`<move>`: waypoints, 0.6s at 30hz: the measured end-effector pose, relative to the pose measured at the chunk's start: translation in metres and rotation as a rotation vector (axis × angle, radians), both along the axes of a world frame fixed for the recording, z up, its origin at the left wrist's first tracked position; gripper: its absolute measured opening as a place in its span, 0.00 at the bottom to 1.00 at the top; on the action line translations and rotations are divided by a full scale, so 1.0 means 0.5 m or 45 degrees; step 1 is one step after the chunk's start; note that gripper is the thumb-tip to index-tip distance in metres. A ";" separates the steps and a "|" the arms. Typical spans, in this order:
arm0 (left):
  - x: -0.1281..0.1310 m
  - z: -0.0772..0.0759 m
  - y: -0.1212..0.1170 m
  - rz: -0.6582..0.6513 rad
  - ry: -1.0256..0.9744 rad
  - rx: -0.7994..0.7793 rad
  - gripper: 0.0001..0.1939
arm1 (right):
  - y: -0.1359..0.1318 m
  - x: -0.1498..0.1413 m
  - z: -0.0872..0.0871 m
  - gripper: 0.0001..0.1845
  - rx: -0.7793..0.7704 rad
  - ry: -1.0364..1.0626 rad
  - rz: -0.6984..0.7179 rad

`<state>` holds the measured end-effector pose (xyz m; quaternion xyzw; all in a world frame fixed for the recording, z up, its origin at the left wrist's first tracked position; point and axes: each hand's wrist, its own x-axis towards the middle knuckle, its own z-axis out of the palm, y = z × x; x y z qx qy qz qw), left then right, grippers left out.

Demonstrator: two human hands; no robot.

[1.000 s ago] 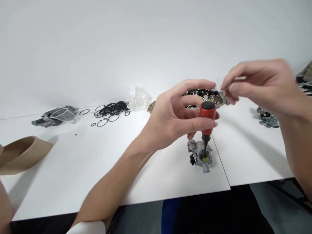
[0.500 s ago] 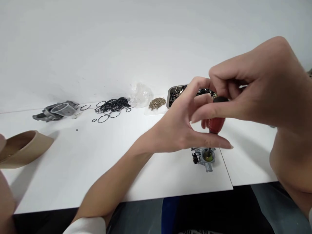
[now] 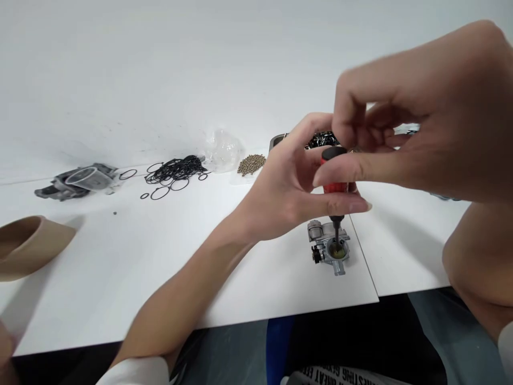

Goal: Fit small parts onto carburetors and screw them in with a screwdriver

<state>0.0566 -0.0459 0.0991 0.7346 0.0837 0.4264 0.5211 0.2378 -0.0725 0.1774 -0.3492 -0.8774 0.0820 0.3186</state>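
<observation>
A small screwdriver (image 3: 335, 182) with a red handle and black cap stands upright, its tip down inside a grey metal carburetor body (image 3: 330, 247) on the white table (image 3: 160, 256). My left hand (image 3: 292, 187) is closed round the red handle from the left. My right hand (image 3: 404, 117) comes in from the right, fingers curled, thumb and fingertips pinching the handle's upper part by the black cap. The carburetor lies near the table's front edge, with neither hand on it.
Behind my hands stands a metal tray (image 3: 280, 141) of small dark and brass parts. Left of it are a heap of brass bits (image 3: 251, 163), a clear plastic bag (image 3: 222, 148), black O-rings (image 3: 172, 171) and another grey casting (image 3: 78, 181). A tan curved object (image 3: 28, 243) sits far left.
My right hand has come from the tray at the right onto the top of the screwdriver. My left hand has kept hold of the handle, and the view has shifted slightly.
</observation>
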 end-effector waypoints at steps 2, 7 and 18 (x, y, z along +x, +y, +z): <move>0.001 0.001 0.006 -0.055 -0.034 -0.013 0.20 | 0.003 0.002 0.007 0.04 -0.056 -0.059 0.122; 0.001 0.008 0.005 -0.202 0.057 -0.099 0.23 | 0.019 0.012 0.001 0.22 0.008 -0.175 0.160; -0.002 0.003 0.009 -0.216 0.031 -0.268 0.19 | 0.026 0.035 -0.007 0.16 0.060 -0.290 0.222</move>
